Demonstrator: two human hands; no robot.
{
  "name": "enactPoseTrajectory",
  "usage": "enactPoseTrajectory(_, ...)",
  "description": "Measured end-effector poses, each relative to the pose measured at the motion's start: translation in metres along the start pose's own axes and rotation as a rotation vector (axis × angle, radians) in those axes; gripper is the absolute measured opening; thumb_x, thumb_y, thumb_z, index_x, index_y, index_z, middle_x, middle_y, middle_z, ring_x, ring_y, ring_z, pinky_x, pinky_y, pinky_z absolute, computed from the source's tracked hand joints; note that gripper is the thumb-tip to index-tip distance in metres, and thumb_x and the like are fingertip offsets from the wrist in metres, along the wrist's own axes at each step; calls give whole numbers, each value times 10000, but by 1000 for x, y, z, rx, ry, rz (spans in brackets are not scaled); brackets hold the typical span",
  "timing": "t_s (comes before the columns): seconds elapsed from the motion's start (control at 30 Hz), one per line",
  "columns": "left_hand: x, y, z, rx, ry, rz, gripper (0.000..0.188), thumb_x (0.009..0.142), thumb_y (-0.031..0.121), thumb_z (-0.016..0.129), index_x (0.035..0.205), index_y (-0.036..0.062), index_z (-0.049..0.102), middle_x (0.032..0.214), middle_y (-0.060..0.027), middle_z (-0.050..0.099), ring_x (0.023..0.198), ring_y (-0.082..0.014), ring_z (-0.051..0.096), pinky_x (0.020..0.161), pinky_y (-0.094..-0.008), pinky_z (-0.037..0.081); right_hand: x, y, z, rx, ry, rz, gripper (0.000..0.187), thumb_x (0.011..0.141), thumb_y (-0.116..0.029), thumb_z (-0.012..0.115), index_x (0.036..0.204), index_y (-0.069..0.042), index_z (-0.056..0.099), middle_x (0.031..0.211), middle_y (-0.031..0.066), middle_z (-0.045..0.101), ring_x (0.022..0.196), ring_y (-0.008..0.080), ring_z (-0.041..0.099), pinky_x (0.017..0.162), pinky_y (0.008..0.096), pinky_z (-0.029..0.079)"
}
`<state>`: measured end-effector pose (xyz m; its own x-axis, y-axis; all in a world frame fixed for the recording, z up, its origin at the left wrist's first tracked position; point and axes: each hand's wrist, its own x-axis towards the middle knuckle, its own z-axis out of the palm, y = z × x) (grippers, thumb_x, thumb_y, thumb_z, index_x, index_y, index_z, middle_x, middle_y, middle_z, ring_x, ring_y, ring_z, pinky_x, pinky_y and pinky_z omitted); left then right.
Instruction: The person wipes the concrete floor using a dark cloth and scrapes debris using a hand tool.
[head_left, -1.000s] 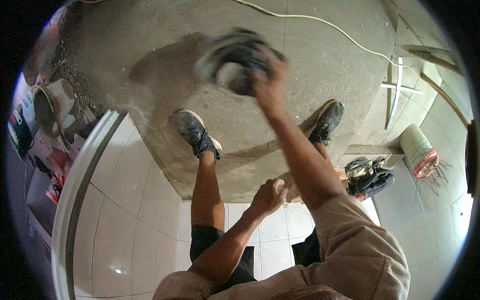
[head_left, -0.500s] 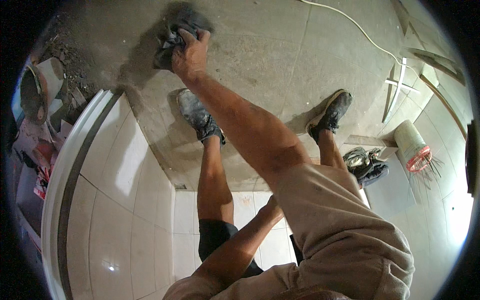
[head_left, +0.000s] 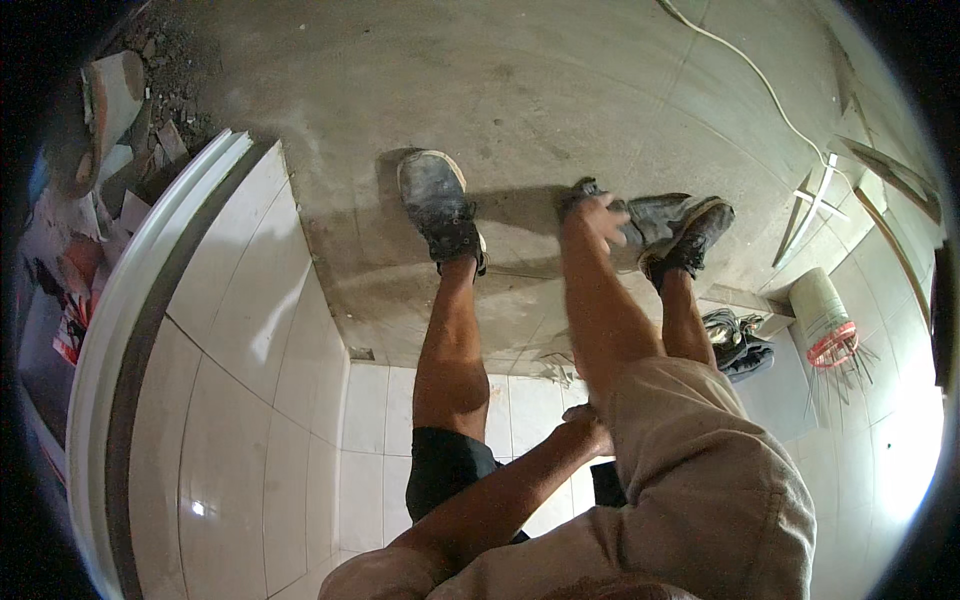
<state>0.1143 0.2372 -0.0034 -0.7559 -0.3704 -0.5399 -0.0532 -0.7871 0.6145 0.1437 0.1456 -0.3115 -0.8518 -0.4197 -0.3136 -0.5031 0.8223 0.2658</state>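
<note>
My right hand (head_left: 598,222) presses a dark grey rag (head_left: 652,216) on the dusty concrete floor, its fingers partly blurred by motion. Some of the rag bunches up beyond the knuckles, and its far end lies against my right shoe (head_left: 705,232). My left hand (head_left: 588,428) is closed beside the tan sleeve (head_left: 690,430) of my right arm, over white floor tiles; what it holds, if anything, is hidden. My left shoe (head_left: 436,195), dark and dusty, stands to the left of the rag.
A tiled low wall (head_left: 235,290) with a white rim curves along the left, rubble (head_left: 160,75) behind it. At the right are a pale cable (head_left: 750,65), white crossed strips (head_left: 815,205), a bucket (head_left: 820,305) with a red rim and dark bundled stuff (head_left: 740,350).
My right hand has swept the rag from the far left, beyond my left shoe, across to my right shoe. My left hand has shifted slightly right, and the view has turned a little.
</note>
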Motion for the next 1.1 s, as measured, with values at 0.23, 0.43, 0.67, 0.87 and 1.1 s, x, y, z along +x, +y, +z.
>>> enactPoseTrajectory(0.23,26,-1,3,45,20,111,663,980,532,450,1482,107,366,1516,-172,379,1336,-398,437,1070,-535,422,-298,-107,65,19,-336,-1147,530,934,-157,550,1448,-86,444,1532,291,288,1395,480,323,1127,542,322)
enactPoseTrajectory(0.43,27,-4,-20,102,167,192,654,984,529,461,1464,93,374,1487,-193,410,1323,-405,451,1065,-507,430,-283,-160,-30,482,-1272,-1054,449,927,-51,515,1376,-79,507,1240,148,591,1087,276,599,915,392,524)
enactPoseTrajectory(0.67,9,7,-34,-237,503,324,595,933,379,616,1305,-58,460,1139,-299,618,1026,-410,638,859,-495,521,-27,-187,-120,602,-572,-919,517,920,-392,647,1318,-67,585,1322,173,562,1180,271,553,994,412,444)
enactPoseTrajectory(0.87,-4,7,-58,-214,299,114,677,977,401,499,1473,-7,284,1408,-310,414,1259,-429,508,1048,-512,438,-240,-288,-35,-139,-71,-1172,644,913,-515,606,1405,-111,507,1421,184,503,1292,315,490,1038,456,414)
enactPoseTrajectory(1.1,-67,31,-97,-55,752,-16,649,976,488,498,1426,45,346,1355,-295,458,1259,-465,483,1053,-551,421,-509,-319,-33,-157,-1067,-1522,536,986,-335,492,1442,-63,419,1414,192,474,1281,338,469,1076,498,369)
